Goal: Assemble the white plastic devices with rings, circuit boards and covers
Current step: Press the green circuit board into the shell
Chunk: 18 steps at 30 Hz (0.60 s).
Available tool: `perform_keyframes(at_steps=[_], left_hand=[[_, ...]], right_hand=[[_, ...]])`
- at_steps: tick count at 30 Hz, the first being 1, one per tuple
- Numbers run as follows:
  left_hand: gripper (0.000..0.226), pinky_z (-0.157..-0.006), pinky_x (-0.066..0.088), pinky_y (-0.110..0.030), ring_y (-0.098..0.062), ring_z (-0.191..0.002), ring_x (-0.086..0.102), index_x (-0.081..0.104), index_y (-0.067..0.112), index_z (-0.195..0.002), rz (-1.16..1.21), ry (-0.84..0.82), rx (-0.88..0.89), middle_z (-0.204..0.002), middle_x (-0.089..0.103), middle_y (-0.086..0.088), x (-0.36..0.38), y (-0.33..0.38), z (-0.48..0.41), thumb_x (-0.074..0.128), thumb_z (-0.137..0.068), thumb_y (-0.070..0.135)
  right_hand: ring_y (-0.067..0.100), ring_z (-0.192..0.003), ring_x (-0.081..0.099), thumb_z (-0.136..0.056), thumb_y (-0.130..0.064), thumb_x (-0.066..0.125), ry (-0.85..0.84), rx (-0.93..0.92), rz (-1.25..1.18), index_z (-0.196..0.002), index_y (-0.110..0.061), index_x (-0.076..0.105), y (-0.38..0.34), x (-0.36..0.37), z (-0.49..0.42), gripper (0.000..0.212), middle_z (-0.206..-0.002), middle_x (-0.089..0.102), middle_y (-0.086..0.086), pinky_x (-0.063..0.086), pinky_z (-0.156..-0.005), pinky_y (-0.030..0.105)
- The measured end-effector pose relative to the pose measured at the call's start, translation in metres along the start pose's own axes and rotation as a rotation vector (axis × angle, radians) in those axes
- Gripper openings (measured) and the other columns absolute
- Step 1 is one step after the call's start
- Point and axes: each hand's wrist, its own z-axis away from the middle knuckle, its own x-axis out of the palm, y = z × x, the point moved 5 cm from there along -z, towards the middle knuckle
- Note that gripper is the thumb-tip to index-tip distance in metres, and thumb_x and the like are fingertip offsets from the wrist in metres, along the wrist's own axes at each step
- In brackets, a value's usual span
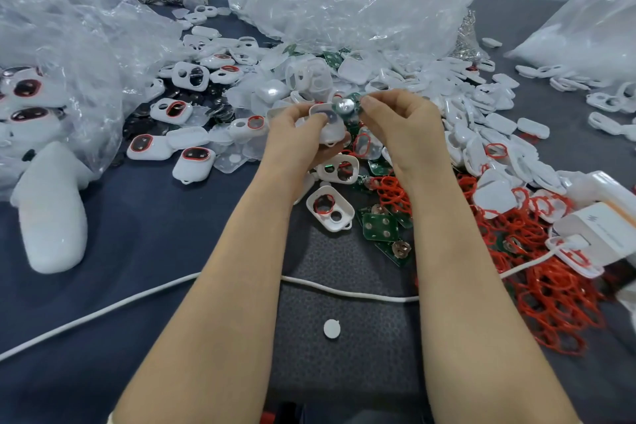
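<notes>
The white shell [330, 129] is held up above the heap at the middle of the desk [137, 251]. It is cradled in the left hand [296, 134], whose grip is curled round it with the thumb lying on its open face. Touching its upper edge is a green circuit board [345, 106] carrying a round silver cell, pinched between thumb and fingertips in the grip of the right hand [399, 127]. The step looks like seating the board in the shell. I would line the cell up with the round opening, keep the board level and press evenly (whether a red ring already sits inside is hidden by the thumb). Loose red rings [550, 289] and spare boards [380, 225] lie nearer the person, to the right.
</notes>
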Motion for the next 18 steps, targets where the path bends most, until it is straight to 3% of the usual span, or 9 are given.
perform_keyframes(at_steps=[3,7,10,12,14,18], left_hand=[[0.026,-0.062,0.058,-0.023,-0.023,-0.092,0.067,0.058,0.004,-0.121,-0.014,-0.008,0.039,-0.123,0.06,-0.019,-0.001,0.001,0.0,0.052,-0.095,0.005],[0.024,-0.061,0.058,-0.022,-0.022,-0.087,0.067,0.055,0.005,-0.118,-0.034,-0.021,0.096,-0.11,0.064,-0.019,0.0,0.002,0.001,0.052,-0.095,-0.001],[0.02,-0.064,0.06,-0.025,-0.022,-0.084,0.068,0.055,0.01,-0.11,-0.039,-0.021,0.111,-0.099,0.066,-0.015,0.0,0.003,0.001,0.051,-0.095,-0.002],[0.018,-0.064,0.06,-0.025,-0.022,-0.085,0.068,0.056,0.014,-0.102,-0.032,-0.017,0.113,-0.103,0.065,-0.014,-0.001,0.003,0.001,0.051,-0.095,-0.002],[0.017,-0.065,0.06,-0.027,-0.023,-0.087,0.069,0.057,0.013,-0.105,-0.034,-0.007,0.097,-0.112,0.063,-0.016,-0.001,0.002,0.0,0.05,-0.096,0.001],[0.016,-0.068,0.06,-0.031,-0.03,-0.094,0.069,0.06,0.014,-0.102,-0.011,-0.014,0.029,-0.116,0.064,-0.016,0.001,0.0,0.0,0.043,-0.102,0.015]], right_hand=[[0.0,-0.072,0.063,-0.084,-0.016,0.069,0.021,-0.049,0.221,-0.085,-0.018,0.068,0.0,0.004,0.002,0.002,-0.079,0.068,-0.006,0.052,-0.072,0.015],[0.012,-0.08,0.064,-0.084,-0.006,0.065,-0.045,-0.052,0.312,-0.101,-0.019,0.056,0.0,0.01,0.002,0.023,-0.093,0.066,-0.001,0.054,-0.074,0.024],[0.009,-0.079,0.064,-0.085,-0.005,0.063,-0.065,-0.049,0.321,-0.11,-0.02,0.055,0.002,0.01,0.001,0.031,-0.092,0.067,-0.003,0.053,-0.071,0.019],[0.006,-0.085,0.063,-0.085,-0.005,0.064,0.0,-0.044,0.259,-0.109,-0.019,0.058,0.003,0.004,0.0,0.028,-0.092,0.065,-0.006,0.052,-0.075,0.015],[0.009,-0.087,0.064,-0.086,-0.002,0.063,0.018,-0.039,0.16,-0.102,-0.019,0.063,0.002,0.0,-0.002,0.024,-0.093,0.066,-0.002,0.054,-0.082,0.022],[0.005,-0.075,0.06,-0.088,0.0,0.059,-0.065,-0.081,0.128,-0.09,-0.028,0.069,-0.004,0.0,-0.001,0.03,-0.082,0.062,-0.002,0.055,-0.079,0.026]])
